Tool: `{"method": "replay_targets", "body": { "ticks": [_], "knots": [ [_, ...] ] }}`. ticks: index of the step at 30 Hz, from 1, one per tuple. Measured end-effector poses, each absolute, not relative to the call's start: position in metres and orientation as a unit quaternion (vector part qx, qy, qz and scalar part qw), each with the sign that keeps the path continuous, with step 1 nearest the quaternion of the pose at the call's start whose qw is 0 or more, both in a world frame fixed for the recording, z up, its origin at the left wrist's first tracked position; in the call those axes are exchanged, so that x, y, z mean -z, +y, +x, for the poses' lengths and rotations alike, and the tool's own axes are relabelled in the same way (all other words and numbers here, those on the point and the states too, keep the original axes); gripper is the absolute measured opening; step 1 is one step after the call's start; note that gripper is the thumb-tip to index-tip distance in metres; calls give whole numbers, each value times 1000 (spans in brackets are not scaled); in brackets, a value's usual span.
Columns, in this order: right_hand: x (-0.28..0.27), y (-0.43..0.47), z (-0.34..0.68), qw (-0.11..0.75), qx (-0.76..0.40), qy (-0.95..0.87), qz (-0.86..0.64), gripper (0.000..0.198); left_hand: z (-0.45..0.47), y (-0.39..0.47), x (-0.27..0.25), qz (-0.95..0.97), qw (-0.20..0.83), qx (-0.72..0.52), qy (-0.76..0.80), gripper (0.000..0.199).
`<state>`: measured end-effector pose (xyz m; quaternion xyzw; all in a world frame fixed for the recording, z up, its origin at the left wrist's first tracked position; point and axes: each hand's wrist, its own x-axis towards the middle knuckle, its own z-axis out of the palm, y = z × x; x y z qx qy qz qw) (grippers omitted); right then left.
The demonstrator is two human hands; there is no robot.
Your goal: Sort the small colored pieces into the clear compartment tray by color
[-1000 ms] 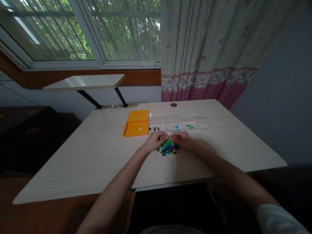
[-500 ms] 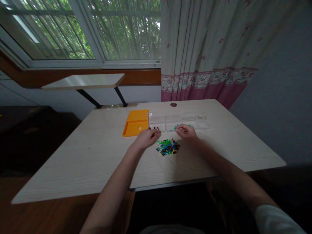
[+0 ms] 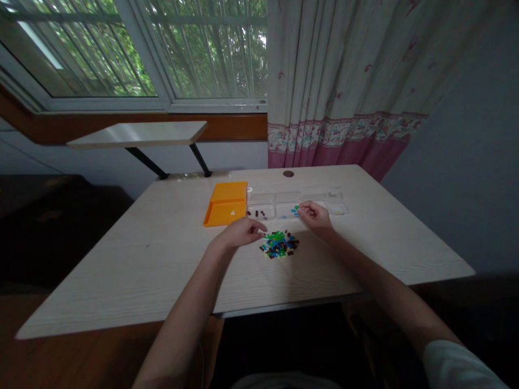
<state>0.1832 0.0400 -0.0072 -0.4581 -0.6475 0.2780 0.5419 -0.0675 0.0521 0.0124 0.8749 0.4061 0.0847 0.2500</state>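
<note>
A heap of small building bricks (image 3: 279, 246) in green, blue, dark brown and pale colours lies on the table in front of me. My left hand (image 3: 245, 231) is at the heap's left edge, thumb and forefinger apart, holding nothing that I can see. Behind the heap is a clear compartment tray (image 3: 269, 217). Several brown bricks (image 3: 257, 214) lie in its front left compartment. Blue bricks (image 3: 294, 211) lie in the compartment to the right. Over that one my right hand (image 3: 315, 217) has its fingers pinched together, with a bit of green at the tips; what they hold is unclear.
An open orange case (image 3: 225, 213) with a few whitish pieces in it stands left of the tray. A raised shelf (image 3: 141, 135) on black legs is at the table's back left. The table (image 3: 162, 270) has a round cable hole (image 3: 288, 174) near its back edge.
My left hand has come down from the tray's front edge to the heap, its fingers opening. My right hand has shifted slightly right and up over the tray, uncovering more of the blue bricks.
</note>
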Motion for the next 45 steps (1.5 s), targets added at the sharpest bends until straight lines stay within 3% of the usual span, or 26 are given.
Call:
{"method": "replay_targets", "body": {
  "ticks": [12,18,24,39,45],
  "knots": [
    [6,44,192,503,-209,-686,-483,24,-66,52,-13,882,228,-63,406,26],
    [-6,50,220,365,-43,-756,-542,23,-66,53,-10,879,193,-68,430,26],
    [-2,61,246,257,13,-725,-638,21,-66,56,-6,886,165,-89,423,23],
    [6,45,195,209,-89,-790,-569,20,-58,51,-9,888,182,-94,411,17],
    [14,35,176,219,-132,-833,-490,16,-51,50,-2,888,184,-179,382,16]
  ]
}}
